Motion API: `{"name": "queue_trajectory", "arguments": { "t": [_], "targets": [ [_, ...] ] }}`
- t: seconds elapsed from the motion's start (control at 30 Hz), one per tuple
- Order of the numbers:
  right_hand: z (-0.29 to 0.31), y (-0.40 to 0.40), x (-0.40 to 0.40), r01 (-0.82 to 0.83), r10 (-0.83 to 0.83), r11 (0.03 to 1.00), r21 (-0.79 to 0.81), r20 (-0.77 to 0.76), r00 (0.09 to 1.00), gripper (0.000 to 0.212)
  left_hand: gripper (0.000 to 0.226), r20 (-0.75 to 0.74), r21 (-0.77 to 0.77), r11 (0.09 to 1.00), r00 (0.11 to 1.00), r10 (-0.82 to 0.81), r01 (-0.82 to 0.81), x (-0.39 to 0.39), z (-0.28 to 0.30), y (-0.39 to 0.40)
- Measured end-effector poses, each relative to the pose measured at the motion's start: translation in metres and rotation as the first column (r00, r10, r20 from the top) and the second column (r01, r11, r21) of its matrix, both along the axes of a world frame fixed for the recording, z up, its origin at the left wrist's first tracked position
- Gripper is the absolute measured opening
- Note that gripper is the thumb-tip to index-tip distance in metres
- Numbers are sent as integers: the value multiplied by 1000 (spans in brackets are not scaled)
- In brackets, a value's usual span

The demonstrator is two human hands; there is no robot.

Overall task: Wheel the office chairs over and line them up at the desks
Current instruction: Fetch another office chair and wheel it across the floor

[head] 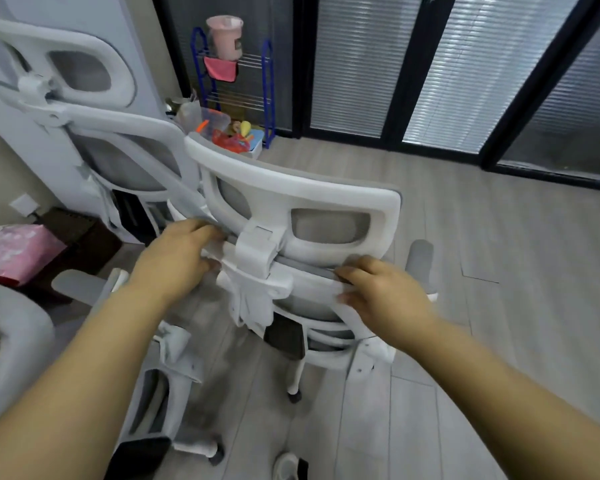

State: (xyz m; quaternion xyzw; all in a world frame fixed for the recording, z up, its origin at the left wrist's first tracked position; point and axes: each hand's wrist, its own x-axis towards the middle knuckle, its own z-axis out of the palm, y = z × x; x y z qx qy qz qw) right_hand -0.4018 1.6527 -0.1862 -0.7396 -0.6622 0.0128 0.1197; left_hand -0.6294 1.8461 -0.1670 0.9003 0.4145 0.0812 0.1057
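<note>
Both hands on the top edge of the backrest of the nearest office chair (291, 216), just under its headrest: left hand (177, 258) curled round the white frame left of the headrest bracket, right hand (378, 289) gripping the rim to the right, fingers hooked over the grey mesh. Chair standing on the wood-look floor (499, 254), seen from behind, close beside a second chair (118, 140) to the left and the edge of a third (7, 334) at lower left. No desk in view.

Likely snags: armrest or caster base catching on the neighbouring chair, since the frames sit nearly touching; headrest bracket flexing if pulled instead of the backrest rim; casters rolling over the shoe (286, 465) at the bottom edge; a swing toward the blue wire rack (236, 81) and the box of toys (236, 136) behind.

Smooth, hard white plastic frames with rounded cut-outs; stretchy grey mesh panels; padded grey armrests; small dark casters on white legs.
</note>
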Motion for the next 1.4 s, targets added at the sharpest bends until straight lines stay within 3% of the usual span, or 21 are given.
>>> {"name": "queue_trajectory", "arguments": {
  "t": [0.43,0.57,0.87,1.13,1.4],
  "targets": [
    [-2,-138,93,198,-197,979,40,-30,980,31,38,33,-38,995,995,-95,96,93,-7,-128],
    [2,-191,133,289,-287,957,30,-62,956,31,38,-30,-56,988,989,-144,142,133,-5,-182],
    [0,-311,209,406,-397,913,21,-172,902,32,34,27,-69,974,976,-216,217,218,-16,-288],
    [-4,-406,261,543,-523,837,61,-201,828,29,40,100,-162,925,938,-332,345,314,-12,-348],
    [-12,-490,328,723,-693,688,71,-232,682,28,38,171,-230,824,855,-490,518,443,-19,-393]
  ]
}}
